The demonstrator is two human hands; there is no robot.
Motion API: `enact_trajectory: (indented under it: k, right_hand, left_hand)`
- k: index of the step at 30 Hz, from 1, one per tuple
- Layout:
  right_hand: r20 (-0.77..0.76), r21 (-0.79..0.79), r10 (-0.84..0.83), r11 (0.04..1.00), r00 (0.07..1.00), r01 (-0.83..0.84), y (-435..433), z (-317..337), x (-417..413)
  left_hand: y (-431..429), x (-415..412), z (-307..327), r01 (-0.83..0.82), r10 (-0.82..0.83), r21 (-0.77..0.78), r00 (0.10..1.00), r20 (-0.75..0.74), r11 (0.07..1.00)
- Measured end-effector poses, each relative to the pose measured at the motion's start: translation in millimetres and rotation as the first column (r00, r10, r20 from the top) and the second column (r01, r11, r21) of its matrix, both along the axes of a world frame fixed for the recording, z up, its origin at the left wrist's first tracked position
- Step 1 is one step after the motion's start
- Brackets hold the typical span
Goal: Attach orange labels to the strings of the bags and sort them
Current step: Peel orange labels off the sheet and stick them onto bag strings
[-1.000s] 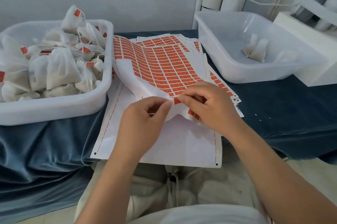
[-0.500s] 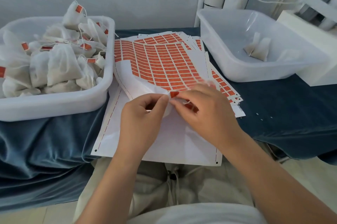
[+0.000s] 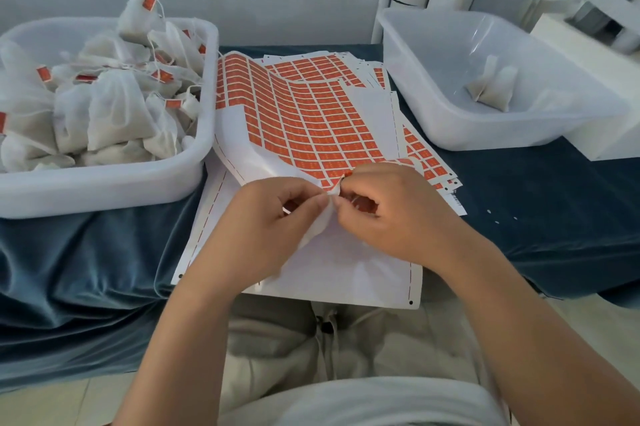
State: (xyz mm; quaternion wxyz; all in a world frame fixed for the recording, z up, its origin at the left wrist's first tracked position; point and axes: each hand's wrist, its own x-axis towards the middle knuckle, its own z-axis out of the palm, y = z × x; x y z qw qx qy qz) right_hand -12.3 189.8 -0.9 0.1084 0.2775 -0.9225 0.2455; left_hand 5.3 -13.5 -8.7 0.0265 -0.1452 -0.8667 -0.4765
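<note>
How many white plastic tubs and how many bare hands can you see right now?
White plastic tubs: 2, the left tub and the right tub
Bare hands: 2, the left hand and the right hand
Total: 4

One wide-angle camera, worn on my head, faces forward and down at close range: my left hand (image 3: 263,217) and right hand (image 3: 391,214) mid-frame on the label sheet (image 3: 311,120), full tub (image 3: 104,183) at 10 o'clock, sparse tub (image 3: 485,134) at 2 o'clock, my lap (image 3: 294,339) at 6 o'clock.
</note>
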Motion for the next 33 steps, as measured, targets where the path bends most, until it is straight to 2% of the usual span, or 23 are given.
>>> enact_trajectory:
  k: [5,10,13,17,20,23,26,27,29,31,33]
  right_hand:
    - [0.021,0.042,0.000,0.999,1.000,-0.001,5.7,-2.1,-1.4]
    - [0.046,0.001,-0.080,0.997,0.996,0.080,4.0,-2.1,-0.1]
    - [0.201,-0.083,-0.074,0.992,0.977,0.093,9.9,5.0,-1.4]
    - [0.417,-0.176,-0.047,0.976,0.908,0.131,25.5,19.9,-3.1]
    - [0.478,-0.260,-0.037,0.948,0.878,0.182,37.5,30.7,-2.4]
    - [0.487,-0.397,-0.038,0.880,0.872,0.260,46.3,38.5,-1.8]
    - [0.494,-0.444,-0.056,0.842,0.868,0.307,45.1,38.7,-1.8]
    - [0.499,-0.428,-0.054,0.852,0.865,0.300,41.3,37.4,-1.0]
    - [0.515,-0.400,-0.021,0.879,0.857,0.261,31.8,33.7,0.8]
    - [0.524,-0.400,0.033,0.892,0.851,0.212,23.3,30.0,1.3]
    - [0.521,-0.399,0.065,0.900,0.851,0.175,18.2,25.3,-0.2]
  left_hand:
    - [3.2,0.7,-1.9,-0.038,0.037,0.011,0.999,0.029,0.999]
    - [7.5,3.0,-3.9,-0.172,0.173,0.022,0.984,-0.044,0.985]
    - [1.6,-0.7,-6.0,-0.251,0.249,-0.008,0.965,-0.079,0.968]
    - [-1.5,-4.5,-8.5,-0.353,0.341,-0.075,0.930,-0.136,0.933]
    - [-1.2,-6.9,-12.3,-0.393,0.359,-0.152,0.909,-0.210,0.907]
    - [-1.2,-8.5,-12.6,-0.445,0.399,-0.194,0.887,-0.233,0.874]
    - [6.1,-4.5,-7.9,-0.467,0.413,-0.135,0.860,-0.299,0.874]
    - [10.4,-1.8,-5.8,-0.409,0.383,-0.050,0.885,-0.263,0.911]
    - [21.0,3.8,-2.7,-0.254,0.261,0.208,0.965,-0.011,0.945]
    - [28.6,6.0,-1.7,-0.222,0.142,0.402,0.965,0.220,0.888]
    - [32.6,6.3,-3.0,-0.232,0.088,0.480,0.949,0.303,0.846]
